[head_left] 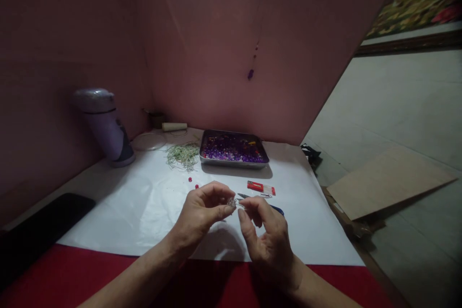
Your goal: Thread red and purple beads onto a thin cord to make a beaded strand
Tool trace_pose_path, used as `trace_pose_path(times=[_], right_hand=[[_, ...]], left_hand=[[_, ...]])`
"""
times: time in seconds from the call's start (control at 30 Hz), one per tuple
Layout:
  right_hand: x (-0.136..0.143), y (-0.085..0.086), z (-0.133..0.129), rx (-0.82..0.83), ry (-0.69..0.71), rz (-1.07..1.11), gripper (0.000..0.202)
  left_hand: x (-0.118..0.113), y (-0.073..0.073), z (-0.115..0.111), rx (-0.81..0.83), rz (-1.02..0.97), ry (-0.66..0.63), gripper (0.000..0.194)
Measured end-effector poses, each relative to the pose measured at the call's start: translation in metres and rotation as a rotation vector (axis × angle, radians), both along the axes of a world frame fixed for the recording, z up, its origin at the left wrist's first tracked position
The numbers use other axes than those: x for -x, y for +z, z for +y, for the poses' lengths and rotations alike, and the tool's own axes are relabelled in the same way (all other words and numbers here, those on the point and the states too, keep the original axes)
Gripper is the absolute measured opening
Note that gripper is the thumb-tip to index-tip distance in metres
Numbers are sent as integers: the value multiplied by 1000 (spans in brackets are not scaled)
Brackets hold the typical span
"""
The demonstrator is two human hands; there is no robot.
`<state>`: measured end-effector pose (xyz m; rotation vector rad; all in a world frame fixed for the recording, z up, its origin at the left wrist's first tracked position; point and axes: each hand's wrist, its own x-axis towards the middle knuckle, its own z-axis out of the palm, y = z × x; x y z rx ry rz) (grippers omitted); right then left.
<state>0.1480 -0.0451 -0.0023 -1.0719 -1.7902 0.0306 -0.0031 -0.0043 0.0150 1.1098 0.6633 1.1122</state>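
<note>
Between the thumb and fingertips of my left hand (206, 209) is a small, clear, shiny beaded piece (231, 202). My right hand (269, 228) is just to its right, with thumb and index finger curled close together. A thin pale strand seems to run from the beaded piece to those fingertips, but it is too small to make out. Partly hidden behind my right hand lies a blue-handled cutting tool (277, 210). Two small red beads (190, 179) rest on the white sheet beyond my left hand.
A metal tray (234, 164) of purple beads stands at the back, beside a tangle of green strands (182, 156). A red lighter (255, 186) lies right of centre. At left are a purple bottle (108, 130) and a dark flat object (46, 226). Pink walls close off the back and left.
</note>
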Motion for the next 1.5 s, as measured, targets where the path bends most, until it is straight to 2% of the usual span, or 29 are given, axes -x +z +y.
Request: trace_pose_path(times=[0.27,0.6,0.87,1.0,1.13,1.3,1.4,1.5], right_hand=[[0,0,2,27,-4,9,15],[0,-4,2,41,31,-1,14],[0,0,3,51,68,1,12],[0,2,2,102,98,30,10],[1,3,2,189,142,92,10],[2,3,2,345,228,198,12],[2,2,2,374,260,270,11],[1,0,3,346,235,298,10]], left_hand=[[1,-1,1,-50,29,17,18],[2,-3,1,-67,51,-19,22],[2,-4,-1,-99,114,17,28],[1,-3,-2,-213,209,75,27],[0,-3,-5,-417,330,137,23],[-1,-6,-7,-662,393,138,26],[-1,-6,-7,-636,350,122,31],[-2,-5,-6,-498,251,106,32]])
